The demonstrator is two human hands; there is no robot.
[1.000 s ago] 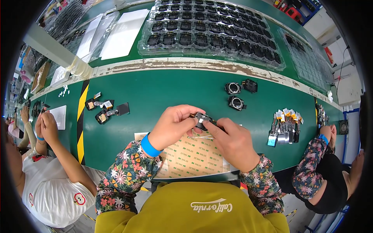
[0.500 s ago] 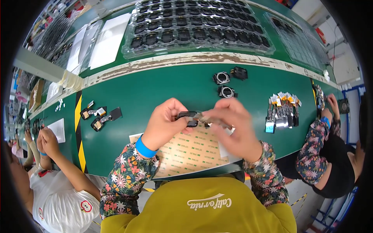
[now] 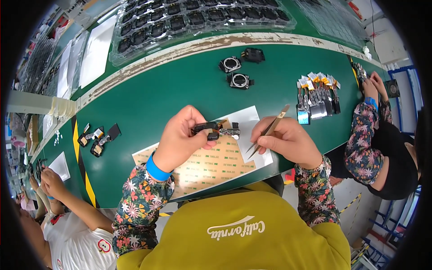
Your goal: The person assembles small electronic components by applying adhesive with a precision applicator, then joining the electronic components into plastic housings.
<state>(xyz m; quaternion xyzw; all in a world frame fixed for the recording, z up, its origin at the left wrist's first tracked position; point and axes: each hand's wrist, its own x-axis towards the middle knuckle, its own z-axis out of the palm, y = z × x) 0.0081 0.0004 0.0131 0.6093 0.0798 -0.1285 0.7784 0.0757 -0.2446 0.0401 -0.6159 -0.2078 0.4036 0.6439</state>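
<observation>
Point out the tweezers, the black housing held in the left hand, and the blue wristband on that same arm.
Tweezers (image 3: 275,123): head view, on the upper part of the shaft.
Black housing (image 3: 210,126): head view, on its dark upper side.
Blue wristband (image 3: 156,168): head view, midway along its visible strip.

Free to pass over the bench (image 3: 157,99) between loose parts (image 3: 98,133) and black housings (image 3: 239,81); blocked rightward by tweezers (image 3: 276,122), then battery modules (image 3: 318,96); beyond, by a chipped ledge (image 3: 180,46).

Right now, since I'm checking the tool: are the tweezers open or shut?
Open: the tweezers in the right hand show two prongs with a gap between their tips, seen against the white sheet.
</observation>
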